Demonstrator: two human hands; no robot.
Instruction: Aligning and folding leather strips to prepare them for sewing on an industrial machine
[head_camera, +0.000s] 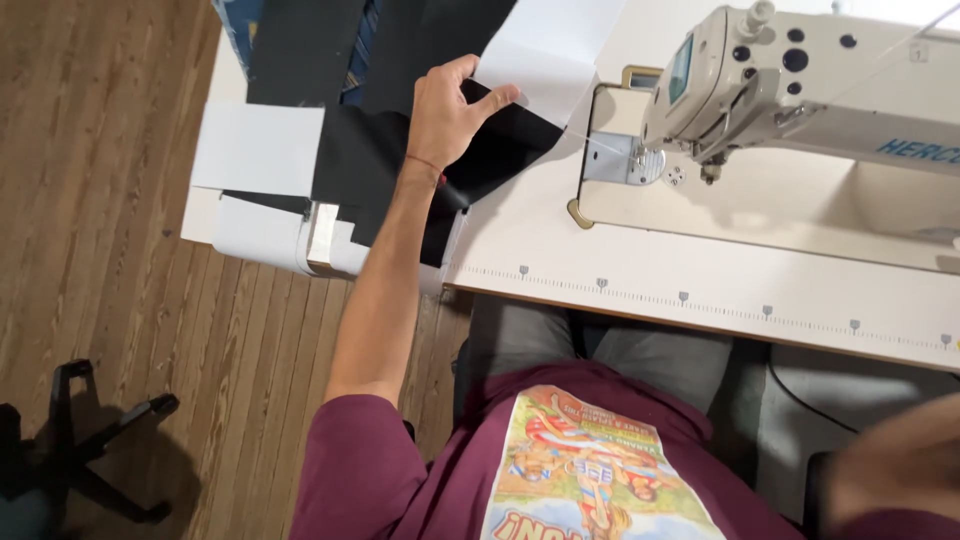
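My left hand (445, 115) reaches out to a pile of cut fabric pieces at the left end of the sewing table (640, 265). Its thumb and fingers pinch the edge of a black fabric piece (370, 160) lying on the pile. A white fabric piece (550, 55) lies just beyond the fingertips, partly under the black one. My right hand (890, 470) is only a blurred shape at the bottom right, near my lap, and its fingers cannot be made out.
A white sewing machine (800, 80) stands on the right half of the table, with its needle plate (625, 160) close to the pile. More white pieces (255, 150) overhang the table's left edge. A black chair base (85, 440) stands on the wooden floor at left.
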